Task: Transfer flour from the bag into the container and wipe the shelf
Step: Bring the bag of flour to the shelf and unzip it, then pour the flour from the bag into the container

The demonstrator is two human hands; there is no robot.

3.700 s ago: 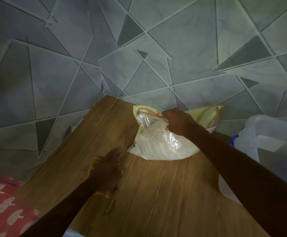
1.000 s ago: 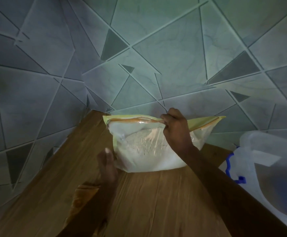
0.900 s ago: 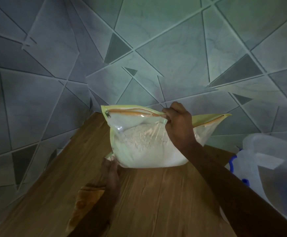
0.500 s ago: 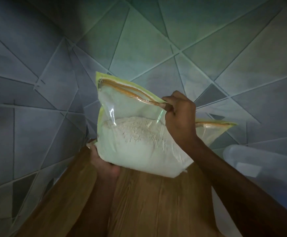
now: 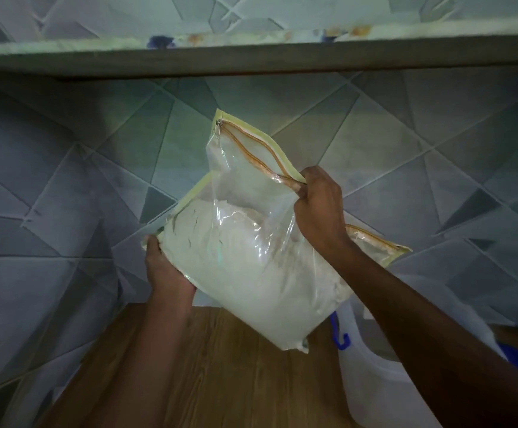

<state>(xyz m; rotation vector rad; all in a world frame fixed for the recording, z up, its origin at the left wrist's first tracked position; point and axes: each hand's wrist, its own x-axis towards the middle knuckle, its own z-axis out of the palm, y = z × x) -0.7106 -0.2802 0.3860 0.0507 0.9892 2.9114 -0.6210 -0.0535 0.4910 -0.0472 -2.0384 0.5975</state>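
Clear yellow-edged zip bag of white flour [image 5: 251,257] held up and tilted!
Below it lie the brown wooden shelf board [image 5: 220,366] and, on the right, the translucent plastic container [image 5: 372,381]. The left hand [image 5: 166,273] grips the bag's lower corner and the right hand [image 5: 319,208] pinches the zipper edge, with the grey triangle-patterned tile wall [image 5: 66,180] behind.

One wide camera sits on the person's head. It looks forward at the tiled wall [image 5: 66,186], very near. The upper shelf [image 5: 251,58] runs across the top, the wooden shelf [image 5: 236,381] lies low, and the flour bag [image 5: 245,261] fills the middle.
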